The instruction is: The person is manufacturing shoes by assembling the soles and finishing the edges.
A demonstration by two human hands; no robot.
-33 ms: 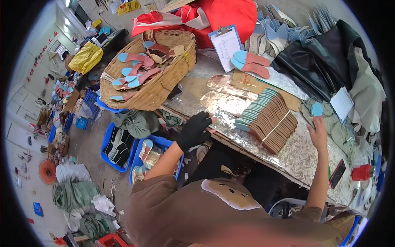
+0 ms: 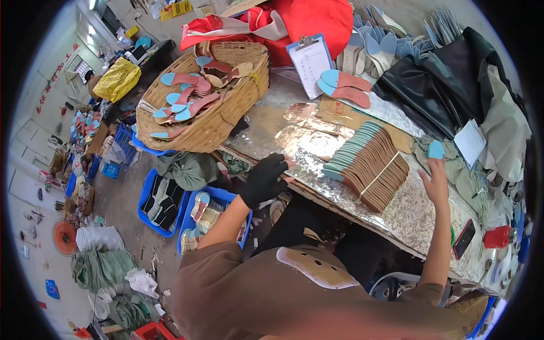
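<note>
My left hand (image 2: 265, 181), in a black fingerless glove, rests at the near edge of the worktable (image 2: 263, 127) with its fingers stretched out and nothing in them. At the right, my bare right hand (image 2: 435, 184) reaches over the table, thumb apart from the fingers. Its fingertips meet the lower end of a small light-blue piece (image 2: 435, 149), shaped like an insole's end; the rest of that piece is hidden. Between my hands lies a row of brown insoles (image 2: 368, 164) with blue-green ends, stacked on edge and bound by a pale band.
A wicker basket (image 2: 226, 116) of loose insoles stands at the far left of the table. Two insoles (image 2: 345, 88) lie beside a clipboard (image 2: 310, 68). A phone (image 2: 464, 239) and a red container (image 2: 497, 237) are at the right. Blue bins (image 2: 180, 224) stand on the floor.
</note>
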